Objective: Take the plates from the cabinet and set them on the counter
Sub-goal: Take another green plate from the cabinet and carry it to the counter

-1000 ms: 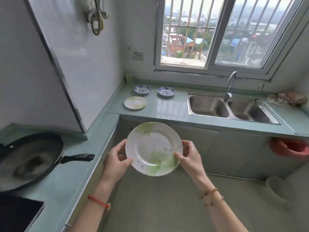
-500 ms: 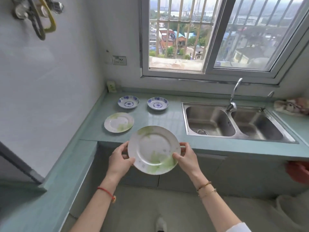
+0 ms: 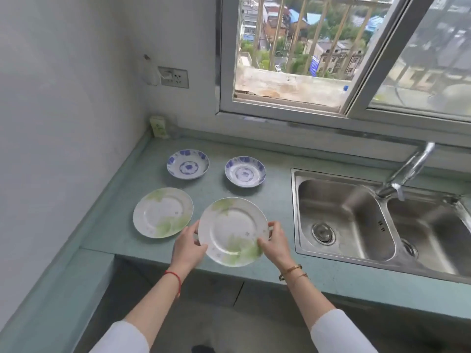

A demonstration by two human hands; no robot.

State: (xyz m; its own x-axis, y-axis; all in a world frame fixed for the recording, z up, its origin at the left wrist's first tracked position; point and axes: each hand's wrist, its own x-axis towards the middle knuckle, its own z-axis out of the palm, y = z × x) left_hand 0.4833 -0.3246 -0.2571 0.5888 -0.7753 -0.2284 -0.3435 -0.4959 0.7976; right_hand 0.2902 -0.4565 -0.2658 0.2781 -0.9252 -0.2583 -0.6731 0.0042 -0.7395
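The counter [image 3: 279, 212] is much closer now than a second ago. Back then the green plate was held up over the floor, away from it. Now the green plate [image 3: 233, 231] is low over the near edge of the counter, and its near part sticks out past the edge. I think it is about to be put down, so this plate is nearly done.

The sink [image 3: 344, 217] is on the right, with a strip of bare counter between it and the held plate. On the left, the other green plate [image 3: 163, 212] lies flat, just beside the held one. The left blue dish [image 3: 188, 167] and the right blue dish [image 3: 245, 171] sit farther back. The free spot is right under the held plate, which should go a bit farther in from the edge.

The left hand [image 3: 187, 248] pinches the plate's left rim. The right hand [image 3: 276, 247] pinches its right rim. Both thumbs lie on top.
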